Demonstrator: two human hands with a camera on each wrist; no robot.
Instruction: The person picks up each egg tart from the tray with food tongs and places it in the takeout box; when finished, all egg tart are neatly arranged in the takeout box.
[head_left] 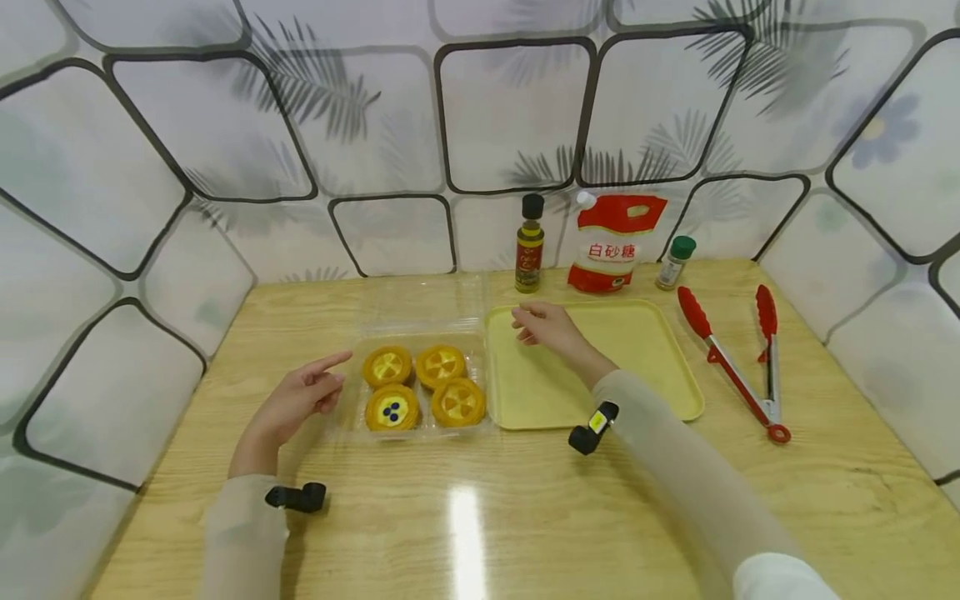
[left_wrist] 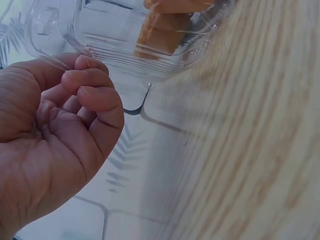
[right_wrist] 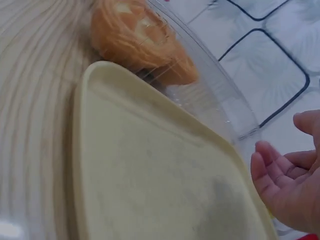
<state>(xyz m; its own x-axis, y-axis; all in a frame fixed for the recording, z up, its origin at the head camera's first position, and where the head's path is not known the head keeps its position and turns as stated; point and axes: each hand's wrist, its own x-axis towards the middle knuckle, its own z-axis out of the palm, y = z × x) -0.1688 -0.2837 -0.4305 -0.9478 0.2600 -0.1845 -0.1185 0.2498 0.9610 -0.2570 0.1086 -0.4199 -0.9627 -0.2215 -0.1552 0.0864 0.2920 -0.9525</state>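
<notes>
A clear plastic box (head_left: 417, 433) with its lid (head_left: 423, 302) folded back holds several golden tarts (head_left: 391, 367). One tart (head_left: 392, 407) is topped with three dark blue berries; the others carry a pale, wedge-patterned filling. My left hand (head_left: 303, 398) is at the left side of the box, index finger stretched out toward it, the other fingers loosely bent. In the left wrist view its fingertips overlap the box's edge. Over the far left part of a pale yellow tray (head_left: 600, 367) hovers my right hand (head_left: 551, 325), fingers loosely bent and nothing in them.
Behind the tray stand an oil bottle (head_left: 529, 250), a red and white sugar pouch (head_left: 611, 246) and a small green-capped jar (head_left: 675, 263). Red-tipped tongs (head_left: 738, 379) lie spread on the table (head_left: 360, 533) to the right. A patterned wall covering (head_left: 517, 117) rises along the back.
</notes>
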